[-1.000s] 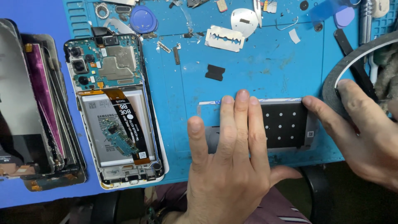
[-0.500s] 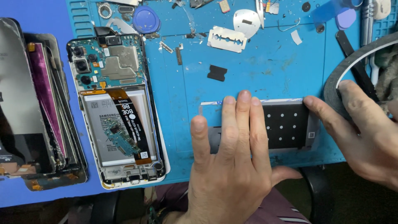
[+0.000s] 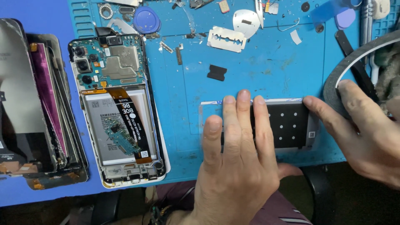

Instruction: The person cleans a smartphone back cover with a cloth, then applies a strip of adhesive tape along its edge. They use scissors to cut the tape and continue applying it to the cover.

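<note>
My left hand (image 3: 235,162) lies flat, fingers together, pressing on a flat phone panel (image 3: 291,125) with a black dotted back that rests on the blue work mat (image 3: 258,71). My right hand (image 3: 366,129) comes in from the right, its fingertips touching the panel's top right corner. Its fingers are spread and hold nothing. The left half of the panel is hidden under my left hand.
An opened phone (image 3: 118,112) with battery and circuit board exposed lies to the left. Further left sits a cracked screen assembly (image 3: 37,108). A razor blade (image 3: 227,39), blue pick (image 3: 146,19), small black part (image 3: 217,72) and a black tape roll (image 3: 354,62) lie around.
Both hands stay on the panel. The view has shifted slightly; the hands have barely moved.
</note>
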